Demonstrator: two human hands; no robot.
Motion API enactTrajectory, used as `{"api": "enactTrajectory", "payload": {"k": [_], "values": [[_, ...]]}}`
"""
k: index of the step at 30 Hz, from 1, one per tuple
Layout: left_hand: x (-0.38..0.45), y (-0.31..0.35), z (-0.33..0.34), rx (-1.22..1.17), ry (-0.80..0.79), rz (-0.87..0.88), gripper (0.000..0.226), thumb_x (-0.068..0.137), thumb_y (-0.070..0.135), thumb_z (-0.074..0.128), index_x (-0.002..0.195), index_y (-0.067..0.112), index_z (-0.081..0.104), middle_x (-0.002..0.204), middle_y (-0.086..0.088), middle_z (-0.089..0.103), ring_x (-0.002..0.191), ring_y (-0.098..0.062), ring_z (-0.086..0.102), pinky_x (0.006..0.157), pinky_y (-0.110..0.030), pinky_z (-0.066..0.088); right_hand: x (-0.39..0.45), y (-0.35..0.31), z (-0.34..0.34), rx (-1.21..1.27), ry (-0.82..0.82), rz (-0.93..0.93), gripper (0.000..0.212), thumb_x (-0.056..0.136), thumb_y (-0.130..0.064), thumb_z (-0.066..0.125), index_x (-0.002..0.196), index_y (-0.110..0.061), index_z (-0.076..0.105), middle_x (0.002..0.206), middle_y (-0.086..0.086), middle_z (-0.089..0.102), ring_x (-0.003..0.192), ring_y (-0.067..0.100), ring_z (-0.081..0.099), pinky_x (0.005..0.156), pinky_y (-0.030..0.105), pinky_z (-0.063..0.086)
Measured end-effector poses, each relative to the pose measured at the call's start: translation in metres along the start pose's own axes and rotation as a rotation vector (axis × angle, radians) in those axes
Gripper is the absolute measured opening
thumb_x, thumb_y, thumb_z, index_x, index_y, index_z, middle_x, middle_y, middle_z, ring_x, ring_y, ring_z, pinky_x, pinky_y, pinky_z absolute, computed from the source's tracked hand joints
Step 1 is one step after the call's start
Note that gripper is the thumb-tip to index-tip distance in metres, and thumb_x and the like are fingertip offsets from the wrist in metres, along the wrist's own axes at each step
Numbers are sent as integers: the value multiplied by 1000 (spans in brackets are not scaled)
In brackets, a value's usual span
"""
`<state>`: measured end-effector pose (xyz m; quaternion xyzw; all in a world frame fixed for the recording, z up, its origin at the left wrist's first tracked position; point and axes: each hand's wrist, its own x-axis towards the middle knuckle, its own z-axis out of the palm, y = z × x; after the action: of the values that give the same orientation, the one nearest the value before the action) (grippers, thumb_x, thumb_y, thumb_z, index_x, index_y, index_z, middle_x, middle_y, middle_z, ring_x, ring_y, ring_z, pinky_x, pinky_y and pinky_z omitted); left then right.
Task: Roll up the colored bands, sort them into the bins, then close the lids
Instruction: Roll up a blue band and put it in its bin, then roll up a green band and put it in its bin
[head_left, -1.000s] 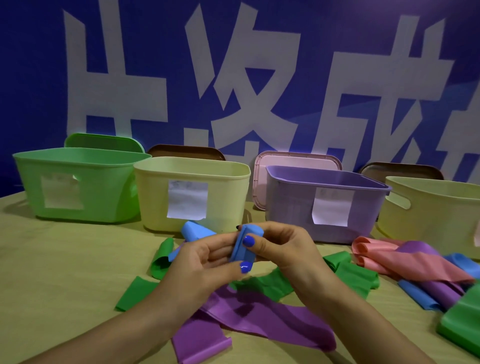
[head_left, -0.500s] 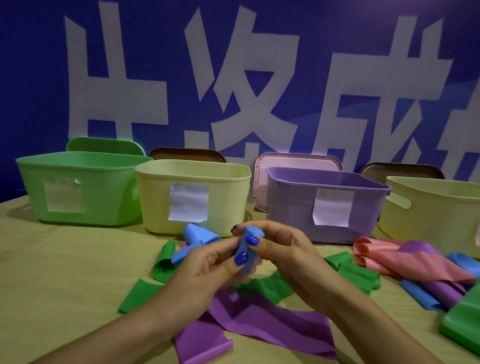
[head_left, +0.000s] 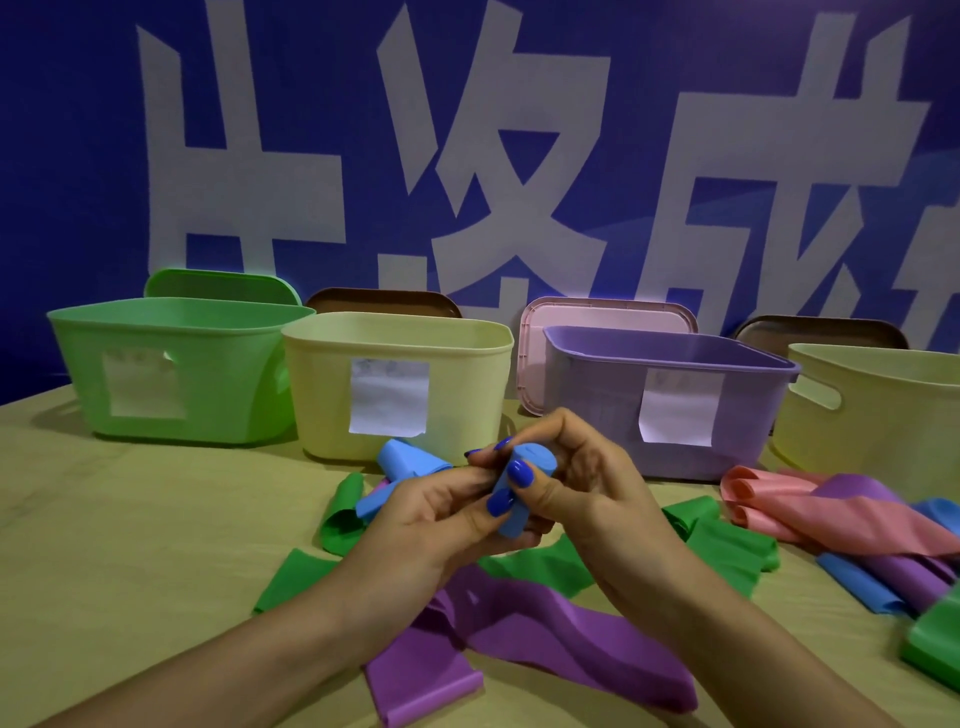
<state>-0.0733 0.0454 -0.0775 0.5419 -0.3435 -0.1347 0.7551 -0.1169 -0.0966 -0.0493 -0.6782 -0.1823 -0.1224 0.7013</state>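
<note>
Hands meet at the middle of my view, both wrapped on 1 blue band (head_left: 511, 493). My left hand (head_left: 441, 514) pinches the rolled part with thumb and fingers, and my right hand (head_left: 576, 483) curls over the top of the roll, so each grip is closed on that band. Its loose tail (head_left: 402, 462) trails left from the roll, above the surface (head_left: 130, 519).

Under my wrists a purple band (head_left: 545, 639) lies flat, with a green band (head_left: 717, 551) crossing beneath the hands and another green loop (head_left: 340, 512) just left of the blue tail. To the right, a pink band (head_left: 810, 514), a second purple band (head_left: 914, 571) and a blue strip (head_left: 857, 582) lie in a heap, touching one another.

4 bins stand in a row at the back, all open: green bin (head_left: 176, 374), yellow bin (head_left: 395, 389), purple bin (head_left: 670, 400) and another yellow bin (head_left: 878, 410) at the right edge. Behind them lean 4 lids: green lid (head_left: 223, 286), brown lid (head_left: 382, 304), pink lid (head_left: 602, 314) and a second brown lid (head_left: 821, 332).
</note>
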Motion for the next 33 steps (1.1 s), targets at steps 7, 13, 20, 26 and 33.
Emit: {"api": "enactTrajectory", "payload": {"k": [7,13,20,26,33], "values": [[4,1,-1,-35,-30,-39,25,73,13,66,93,23,78,99,-3,74,94,-13,69,81,-25,54,0,1,-2,-107,34,-51,16,74,-12,64,87,-5,59,95,11,72,89,25,68,75,38,56],[11,5,1,-71,66,-97,34,89,17,59,122,26,60,121,5,65,111,-5,59,95,-20,47,18,-8,-11,-341,78,-48,19,70,-16,74,89,-16,72,110,1,65,99,9,65,78,21,53],[24,36,-39,-727,246,-260,50,72,10,59,122,1,58,116,-18,66,108,-27,62,93,-36,49,84,-22,0,-462,329,-146,23,85,-3,60,100,-21,65,102,-2,63,81,-5,60,63,9,50],[35,19,-77,-386,922,-56,18,91,6,49,81,4,64,58,-8,62,40,-18,56,39,-20,47,172,8,13,-563,477,-158,34,87,-6,61,121,-12,59,120,6,57,103,16,55,80,23,50],[35,0,-103,600,1119,205,30,91,33,45,70,18,59,60,0,61,63,-29,58,57,-36,43,174,32,25,-1005,460,-90,36,93,-29,55,128,-21,55,134,2,52,128,21,39,106,40,26]]}}
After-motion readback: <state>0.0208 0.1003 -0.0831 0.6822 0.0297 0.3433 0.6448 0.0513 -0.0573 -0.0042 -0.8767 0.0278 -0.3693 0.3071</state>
